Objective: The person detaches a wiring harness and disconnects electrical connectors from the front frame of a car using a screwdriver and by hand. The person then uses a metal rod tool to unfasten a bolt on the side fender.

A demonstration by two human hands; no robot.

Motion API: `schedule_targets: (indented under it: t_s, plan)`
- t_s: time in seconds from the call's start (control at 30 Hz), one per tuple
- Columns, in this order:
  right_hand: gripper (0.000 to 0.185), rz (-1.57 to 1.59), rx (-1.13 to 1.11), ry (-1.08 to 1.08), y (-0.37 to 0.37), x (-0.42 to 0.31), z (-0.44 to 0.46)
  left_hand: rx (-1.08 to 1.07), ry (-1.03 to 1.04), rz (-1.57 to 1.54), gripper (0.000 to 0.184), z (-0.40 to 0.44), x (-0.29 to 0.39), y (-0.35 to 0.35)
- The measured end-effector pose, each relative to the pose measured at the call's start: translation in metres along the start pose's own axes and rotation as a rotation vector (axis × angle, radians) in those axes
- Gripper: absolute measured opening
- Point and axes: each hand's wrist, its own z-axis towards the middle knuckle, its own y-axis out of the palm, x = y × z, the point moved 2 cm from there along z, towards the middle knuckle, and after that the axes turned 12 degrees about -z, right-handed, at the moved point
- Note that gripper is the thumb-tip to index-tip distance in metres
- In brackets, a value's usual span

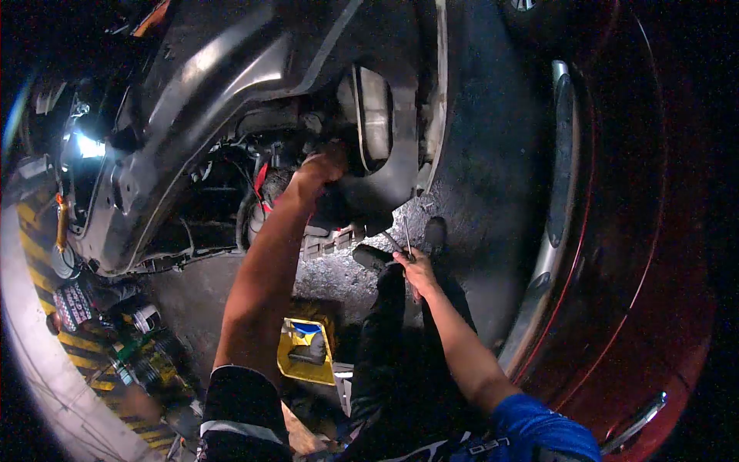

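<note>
My left arm reaches into the opened side of a car, beside the dark body panel (369,189) with its oval cutout. My left hand (327,162) is curled in shadow among the parts there; its fingertips and anything in them are hidden. Near it are a red strip (262,179) and dark hoses (245,219). Lower and to the right, my right hand (417,269) is closed around slim metal hand tools (408,232), whose shafts point up and to the left. Their exact kind is unclear.
A yellow bin (332,369) with items inside stands on the floor by my legs. A red car (639,269) with a silver side trim is close on the right. Left are a bright work lamp (91,146), a yellow-black striped floor edge (35,242) and assorted containers (146,318).
</note>
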Motion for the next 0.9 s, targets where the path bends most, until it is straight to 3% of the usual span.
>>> schedule_targets:
  t_s: [0.03, 0.23, 0.4, 0.47, 0.53, 0.57, 0.67, 0.77, 0.87, 0.9]
  plan:
    - [0.034, 0.066, -0.099, 0.135, -0.004, -0.011, -0.004, -0.011, 0.015, 0.021, 0.032, 0.002, -0.003, 0.003]
    - [0.035, 0.017, -0.058, 0.052, -0.002, 0.004, 0.006, -0.143, 0.023, 0.054, 0.033, 0.014, -0.026, 0.014]
    - [0.039, 0.026, -0.103, -0.029, -0.015, -0.011, -0.004, 0.752, 0.334, 0.390, 0.030, -0.020, -0.032, 0.039]
    - [0.041, 0.075, -0.145, 0.000, -0.019, -0.020, -0.010, 0.946, 0.426, 0.907, 0.032, -0.028, -0.047, 0.052]
    - [0.043, 0.170, -0.199, 0.028, -0.024, -0.031, -0.015, 0.438, 0.192, 0.332, 0.035, -0.033, 0.005, -0.008]
    - [0.040, 0.155, -0.183, 0.034, -0.028, -0.042, -0.021, 0.292, 0.065, 0.142, 0.037, -0.041, 0.032, -0.040]
    - [0.035, 0.214, -0.183, 0.044, -0.016, -0.033, -0.011, 0.278, -0.095, -0.131, 0.043, -0.061, 0.092, -0.102]
    - [0.034, 0.142, -0.151, 0.091, -0.006, -0.036, -0.006, 0.226, -0.240, -0.219, 0.056, -0.061, 0.111, -0.107]
    - [0.034, 0.421, -0.269, 0.097, 0.000, -0.058, -0.016, 0.626, -0.264, -0.146, 0.059, -0.080, 0.123, -0.109]
    - [0.035, 0.438, -0.287, 0.073, 0.005, -0.054, -0.016, 0.633, -0.326, -0.256, 0.060, -0.088, 0.132, -0.119]
